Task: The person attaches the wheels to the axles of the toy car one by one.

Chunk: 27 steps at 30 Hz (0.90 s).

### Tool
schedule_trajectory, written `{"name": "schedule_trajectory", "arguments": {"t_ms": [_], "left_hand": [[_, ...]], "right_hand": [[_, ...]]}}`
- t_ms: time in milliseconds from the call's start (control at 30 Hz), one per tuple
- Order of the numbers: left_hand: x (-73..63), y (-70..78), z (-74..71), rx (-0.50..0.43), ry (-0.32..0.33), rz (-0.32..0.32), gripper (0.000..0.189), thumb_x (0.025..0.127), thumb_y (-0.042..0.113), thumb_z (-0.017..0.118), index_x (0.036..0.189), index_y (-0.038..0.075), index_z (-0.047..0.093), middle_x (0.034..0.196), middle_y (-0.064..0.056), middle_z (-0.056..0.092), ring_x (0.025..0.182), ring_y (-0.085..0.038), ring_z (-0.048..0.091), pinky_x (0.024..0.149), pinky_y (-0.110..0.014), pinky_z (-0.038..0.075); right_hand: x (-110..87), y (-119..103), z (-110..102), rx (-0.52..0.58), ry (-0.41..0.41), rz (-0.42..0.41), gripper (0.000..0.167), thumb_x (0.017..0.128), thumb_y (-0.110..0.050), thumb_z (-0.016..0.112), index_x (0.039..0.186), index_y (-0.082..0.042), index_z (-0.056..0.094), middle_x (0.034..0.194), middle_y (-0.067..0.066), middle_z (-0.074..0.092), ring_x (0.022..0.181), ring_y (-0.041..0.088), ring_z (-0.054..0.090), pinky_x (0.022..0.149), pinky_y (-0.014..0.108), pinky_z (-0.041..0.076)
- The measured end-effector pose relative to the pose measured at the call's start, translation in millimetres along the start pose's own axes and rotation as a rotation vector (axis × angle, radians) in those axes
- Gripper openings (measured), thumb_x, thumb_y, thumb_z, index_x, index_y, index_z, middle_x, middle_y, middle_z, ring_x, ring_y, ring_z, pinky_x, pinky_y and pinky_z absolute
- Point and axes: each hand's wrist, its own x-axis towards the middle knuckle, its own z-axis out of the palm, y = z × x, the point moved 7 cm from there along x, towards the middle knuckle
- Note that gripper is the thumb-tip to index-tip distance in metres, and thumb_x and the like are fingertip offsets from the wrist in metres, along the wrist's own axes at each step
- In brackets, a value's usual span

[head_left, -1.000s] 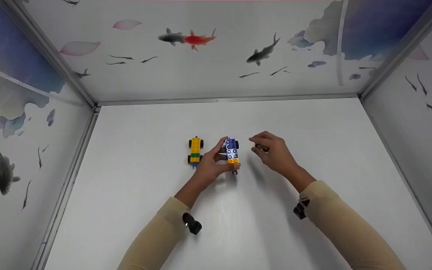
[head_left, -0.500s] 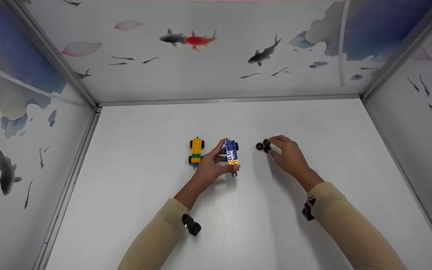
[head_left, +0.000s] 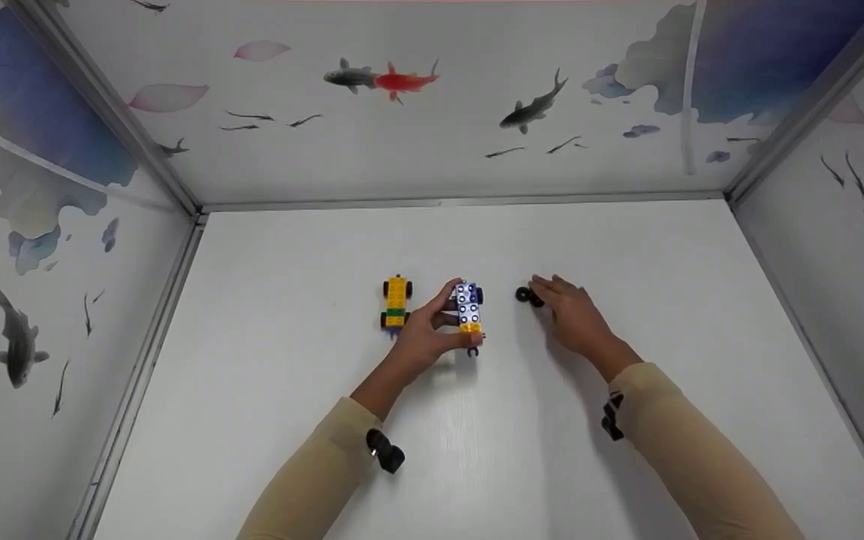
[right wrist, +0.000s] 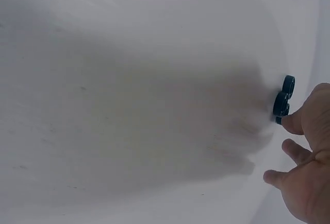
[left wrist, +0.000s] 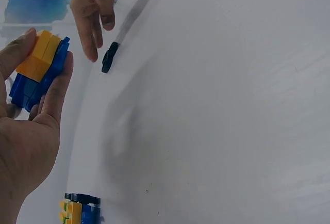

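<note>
My left hand (head_left: 423,330) grips a toy car built of blue and yellow bricks (head_left: 468,304), thumb on the near yellow end and fingers along its side. In the left wrist view the same blue-and-yellow toy car (left wrist: 41,64) is held up above the table. A black wheel (head_left: 479,295) shows on its right side. My right hand (head_left: 578,319) is at a small cluster of black toy wheels (head_left: 524,294) on the table. Its fingers are loosely extended, with a fingertip right at the wheels (right wrist: 281,103) and part of the cluster hidden beneath the hand.
A second toy car, yellow with a green brick and black wheels (head_left: 396,296), lies on the white table (head_left: 289,337) just left of my left hand. White panels with fish prints (head_left: 462,150) enclose the table at the back and both sides.
My right hand first moved right and set black wheels on the table, then loosened its fingers and spread them over the cluster. My left hand keeps its grip on the blue-and-yellow car.
</note>
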Motion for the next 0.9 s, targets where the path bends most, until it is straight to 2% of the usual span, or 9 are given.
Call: {"name": "schedule_trajectory", "arguments": {"t_ms": [133,267,367,533,667,900], "left_hand": [[-0.5,0.5,1.2,0.000,-0.008,-0.001,0.105,0.089,0.026,0.096,0.172,0.047,0.035,0.153,0.003,0.065,0.131,-0.019,0.065,0.107,-0.034,0.062],[-0.2,-0.7,0.6,0.000,-0.004,0.003,0.104,0.090,0.023,0.094,0.172,0.045,0.034,0.152,0.003,0.065,0.130,-0.019,0.066,0.108,-0.035,0.061],[0.3,-2.7,1.1,-0.001,-0.006,0.002,0.104,0.090,0.025,0.095,0.173,0.045,0.034,0.154,0.005,0.064,0.130,-0.019,0.065,0.109,-0.036,0.061],[0.7,-4.2,1.5,-0.011,-0.010,0.008,0.104,0.089,0.026,0.095,0.172,0.046,0.035,0.153,0.004,0.064,0.130,-0.018,0.065,0.108,-0.035,0.061],[0.0,-2.8,0.7,-0.021,-0.014,0.022,0.104,0.090,0.028,0.095,0.172,0.045,0.034,0.155,0.002,0.062,0.130,-0.019,0.066,0.108,-0.034,0.062],[-0.9,-2.0,-1.1,-0.027,-0.014,0.021,0.101,0.091,0.028,0.094,0.171,0.048,0.035,0.154,-0.001,0.062,0.131,-0.021,0.066,0.110,-0.035,0.062]], "right_hand": [[-1.6,3.4,-0.4,-0.041,0.018,0.005,0.052,0.110,0.009,0.052,0.161,-0.001,0.055,0.166,0.020,0.055,0.156,0.051,0.046,0.122,0.084,0.033],[-2.3,6.9,-4.5,-0.028,0.069,0.005,0.043,0.107,0.007,0.060,0.149,0.006,0.063,0.153,0.024,0.060,0.142,0.051,0.057,0.112,0.074,0.051],[-3.0,11.3,-5.9,-0.003,0.095,0.023,0.036,0.104,0.008,0.064,0.139,0.009,0.070,0.144,0.025,0.063,0.131,0.049,0.062,0.104,0.065,0.058],[-4.7,19.1,-5.6,0.030,0.119,0.060,0.028,0.101,0.011,0.066,0.127,0.008,0.075,0.136,0.025,0.068,0.125,0.048,0.064,0.104,0.062,0.058],[-7.3,20.9,-6.9,0.034,0.165,0.055,0.024,0.100,0.010,0.066,0.121,0.004,0.078,0.128,0.023,0.073,0.121,0.047,0.067,0.100,0.064,0.059],[-11.0,25.7,-10.6,0.079,0.221,0.066,0.025,0.102,0.006,0.070,0.126,0.004,0.076,0.127,0.023,0.074,0.118,0.044,0.067,0.103,0.058,0.060]]}}
